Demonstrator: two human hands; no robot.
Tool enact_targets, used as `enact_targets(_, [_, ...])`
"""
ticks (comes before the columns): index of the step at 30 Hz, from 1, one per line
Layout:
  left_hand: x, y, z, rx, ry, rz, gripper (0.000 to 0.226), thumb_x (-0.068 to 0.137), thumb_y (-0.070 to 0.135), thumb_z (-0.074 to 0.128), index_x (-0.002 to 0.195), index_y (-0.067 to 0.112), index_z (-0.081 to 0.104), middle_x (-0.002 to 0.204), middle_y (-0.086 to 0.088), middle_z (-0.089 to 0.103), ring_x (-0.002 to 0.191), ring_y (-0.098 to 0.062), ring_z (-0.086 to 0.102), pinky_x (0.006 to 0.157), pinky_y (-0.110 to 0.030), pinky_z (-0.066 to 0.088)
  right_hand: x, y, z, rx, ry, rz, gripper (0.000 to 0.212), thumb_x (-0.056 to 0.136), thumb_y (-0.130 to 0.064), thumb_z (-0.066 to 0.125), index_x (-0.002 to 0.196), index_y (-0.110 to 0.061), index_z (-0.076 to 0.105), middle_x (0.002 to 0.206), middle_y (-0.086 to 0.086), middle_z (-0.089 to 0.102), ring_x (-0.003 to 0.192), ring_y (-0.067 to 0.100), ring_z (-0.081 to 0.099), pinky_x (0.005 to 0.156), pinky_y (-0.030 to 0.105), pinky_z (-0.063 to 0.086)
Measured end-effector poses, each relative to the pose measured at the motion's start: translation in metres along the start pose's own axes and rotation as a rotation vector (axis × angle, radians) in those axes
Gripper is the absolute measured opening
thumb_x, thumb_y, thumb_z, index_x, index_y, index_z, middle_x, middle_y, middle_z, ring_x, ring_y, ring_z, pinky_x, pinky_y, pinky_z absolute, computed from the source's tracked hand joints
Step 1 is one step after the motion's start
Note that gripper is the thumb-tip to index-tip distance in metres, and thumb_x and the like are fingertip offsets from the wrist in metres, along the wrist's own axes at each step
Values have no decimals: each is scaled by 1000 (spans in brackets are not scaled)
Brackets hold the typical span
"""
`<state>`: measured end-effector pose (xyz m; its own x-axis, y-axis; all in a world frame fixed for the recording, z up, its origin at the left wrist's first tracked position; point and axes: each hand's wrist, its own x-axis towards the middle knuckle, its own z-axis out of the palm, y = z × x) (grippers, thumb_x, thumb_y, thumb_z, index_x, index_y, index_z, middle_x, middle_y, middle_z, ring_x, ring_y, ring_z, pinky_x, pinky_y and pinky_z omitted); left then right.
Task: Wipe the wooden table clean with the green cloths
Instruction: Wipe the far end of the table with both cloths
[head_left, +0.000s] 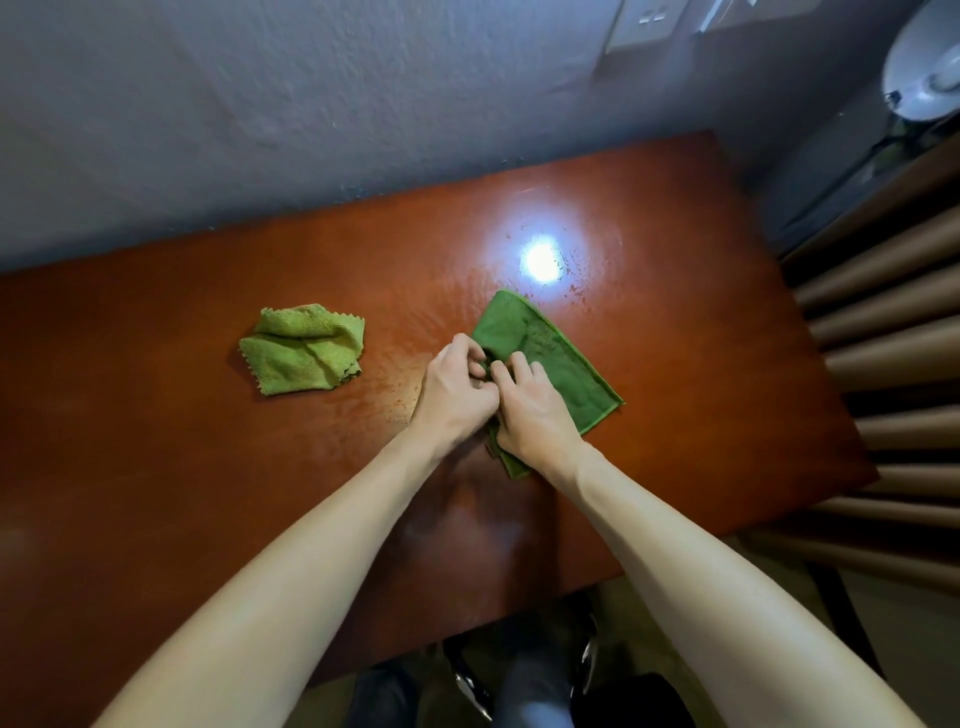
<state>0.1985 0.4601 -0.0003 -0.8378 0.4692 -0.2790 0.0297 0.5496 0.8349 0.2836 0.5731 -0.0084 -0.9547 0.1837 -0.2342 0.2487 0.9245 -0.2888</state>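
- On the wooden table (156, 493), right of its middle, a dark green cloth (553, 345) lay flat, one corner pointing toward the far edge and another toward the right edge.
- The left hand (457, 387) sat at the cloth's left edge, its fingers curled and pinching a raised fold of the fabric.
- The right hand (530, 410) rested on top of the same cloth, touching the left hand, with its fingers bent and its fingertips gripping that same fold.
- Part of the cloth's near corner showed beneath the right wrist; the rest under both hands was hidden.
- A second, light green cloth (304, 351) lay crumpled on the table, well apart to the left, with neither hand on it.
- A bright glare (541, 258) shone on the tabletop just beyond the dark cloth's far corner, and small wet-looking specks showed around it.
- Behind the table stood a rough grey wall (260, 130) with wall sockets (644, 21) near the top.
- Brown slats (883, 338) ran along the table's right side, and a white round object (924, 67) sat in the upper right corner.
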Motion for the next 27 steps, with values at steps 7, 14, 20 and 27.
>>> enact_targets(7, [-5,-17,-22,75,245,-33,16,81,8,57,82,24,59,79,8,62,78,-20,58,69,-35,47,2,-8,-2,-325,-103,-126,51,79,-23,49,125,-3,49,113,19,47,87,36,49,62,44,46])
enact_targets(14, [-5,-27,-29,99,197,-111,22,86,7,56,80,26,65,86,7,68,84,-18,60,70,-29,37,18,-19,-15,-312,-231,-263,47,96,-19,54,138,-3,41,122,20,46,78,37,65,58,41,38])
enact_targets(20, [-3,-34,-35,75,138,-136,29,86,6,55,74,29,68,84,2,69,79,-21,60,72,-32,43,26,-21,-20,-163,-290,-253,38,95,-13,61,129,-7,46,118,16,45,74,40,63,60,41,38])
enact_targets(27, [-2,-30,-33,80,158,-183,35,87,9,52,70,31,73,95,3,72,90,-23,65,82,-35,52,-3,-22,4,-41,-41,-163,46,78,-14,80,116,-9,55,117,18,49,66,39,60,49,38,45])
